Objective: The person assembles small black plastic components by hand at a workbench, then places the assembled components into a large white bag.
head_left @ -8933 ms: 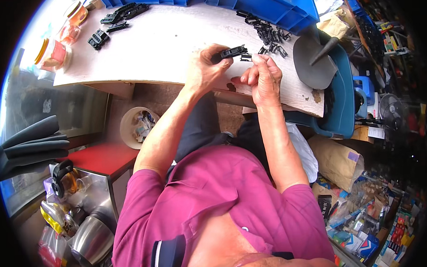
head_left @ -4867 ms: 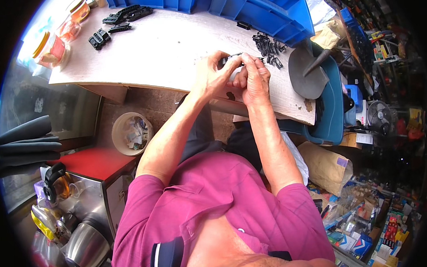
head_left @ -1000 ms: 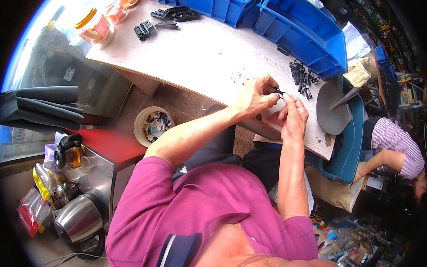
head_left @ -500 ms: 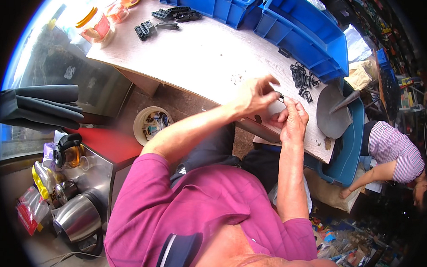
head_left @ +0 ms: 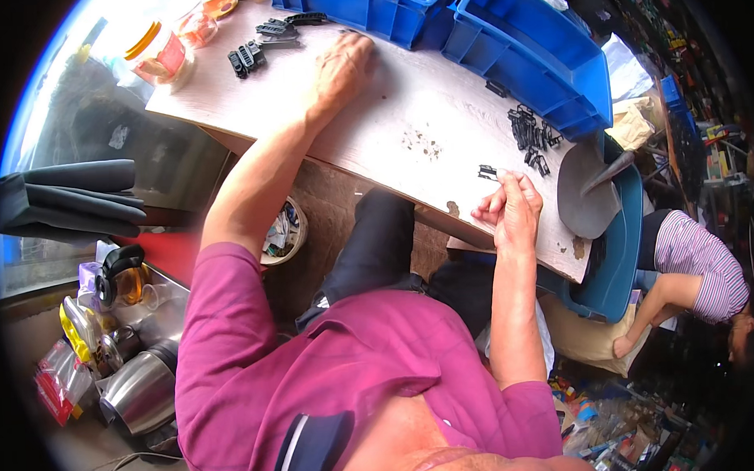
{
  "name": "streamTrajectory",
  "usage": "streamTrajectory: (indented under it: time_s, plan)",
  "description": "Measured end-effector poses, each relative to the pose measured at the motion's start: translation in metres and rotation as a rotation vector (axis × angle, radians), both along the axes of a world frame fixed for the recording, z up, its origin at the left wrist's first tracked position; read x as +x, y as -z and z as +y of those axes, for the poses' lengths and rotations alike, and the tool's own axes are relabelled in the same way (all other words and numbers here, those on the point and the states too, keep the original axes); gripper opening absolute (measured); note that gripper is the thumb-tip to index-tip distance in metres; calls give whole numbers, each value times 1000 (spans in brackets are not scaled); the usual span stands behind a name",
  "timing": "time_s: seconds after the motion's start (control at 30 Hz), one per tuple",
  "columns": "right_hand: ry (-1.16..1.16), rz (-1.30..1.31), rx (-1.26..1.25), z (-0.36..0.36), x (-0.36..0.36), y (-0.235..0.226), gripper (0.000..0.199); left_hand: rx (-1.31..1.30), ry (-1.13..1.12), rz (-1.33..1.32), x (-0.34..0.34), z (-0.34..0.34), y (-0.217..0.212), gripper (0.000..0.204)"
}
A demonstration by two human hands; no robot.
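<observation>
My right hand [head_left: 517, 207] is over the table's right part, thumb and fingers pinched on a small black plastic part [head_left: 488, 173] that juts out to the left. My left hand [head_left: 342, 71] has its back up at the far side of the table, fingers curled down and closed; whatever they hold is hidden beneath. Just left of it lie several long black ribbed plastic pieces [head_left: 278, 31] and a blockier black piece [head_left: 246, 59]. Beyond my right hand sits a loose pile of small black parts [head_left: 527, 131], with one more small part [head_left: 497, 88] by the bin.
Blue bins [head_left: 524, 56] line the table's far edge. A grey dustpan-like scoop [head_left: 587, 187] lies over a teal tub [head_left: 615, 269] at right. Jars [head_left: 156, 56] stand at far left. A waste bucket [head_left: 290, 238] is below the table. Another person [head_left: 698, 266] bends at far right.
My left hand has left the right hand and swung far and left to the long black pieces. My right hand stays nearly in place, with the small black part now fully showing.
</observation>
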State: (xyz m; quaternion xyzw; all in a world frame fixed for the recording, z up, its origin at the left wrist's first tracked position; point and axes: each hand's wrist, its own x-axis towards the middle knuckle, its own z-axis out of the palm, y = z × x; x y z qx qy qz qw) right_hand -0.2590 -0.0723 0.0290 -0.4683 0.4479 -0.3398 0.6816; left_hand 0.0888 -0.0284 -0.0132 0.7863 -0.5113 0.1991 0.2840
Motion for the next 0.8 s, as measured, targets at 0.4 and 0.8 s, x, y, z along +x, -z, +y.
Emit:
streamTrajectory:
  time_s: [0.4,0.8]
  plan:
    - [1,3,8,2,2,-1,13,-83,361,64,-65,42,-18,54]
    - [6,-77,15,2,-3,2,11,31,-43,295,-68,51,-12,30]
